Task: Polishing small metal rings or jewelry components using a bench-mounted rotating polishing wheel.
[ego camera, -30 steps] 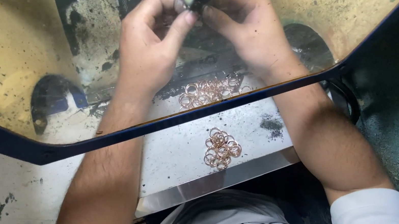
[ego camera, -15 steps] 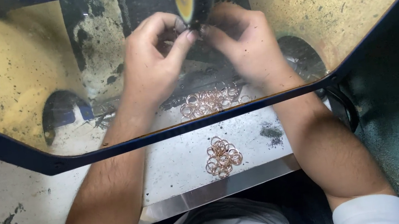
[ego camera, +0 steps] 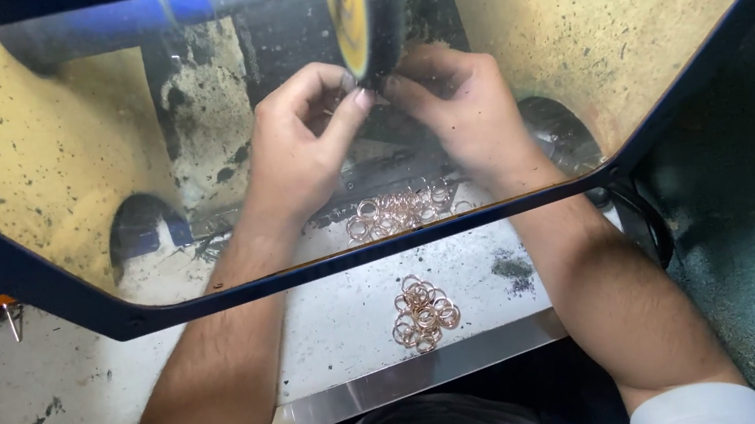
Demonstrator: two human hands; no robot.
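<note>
Both hands have drifted lower in view, exposing more of the wheel (ego camera: 358,12). Left hand (ego camera: 305,144) and right hand (ego camera: 457,114) meet fingertip to fingertip at its rim, pinching something too small to tell. Rings (ego camera: 422,313) lie heaped on the desk (ego camera: 130,400), more (ego camera: 402,211) behind the shield (ego camera: 22,171).

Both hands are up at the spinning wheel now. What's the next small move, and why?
Probably keep the left hand and right hand pinching their small piece against the yellow-edged polishing wheel, turning it slightly; the piece itself is hidden, and two piles of coppery metal rings lie below.
</note>
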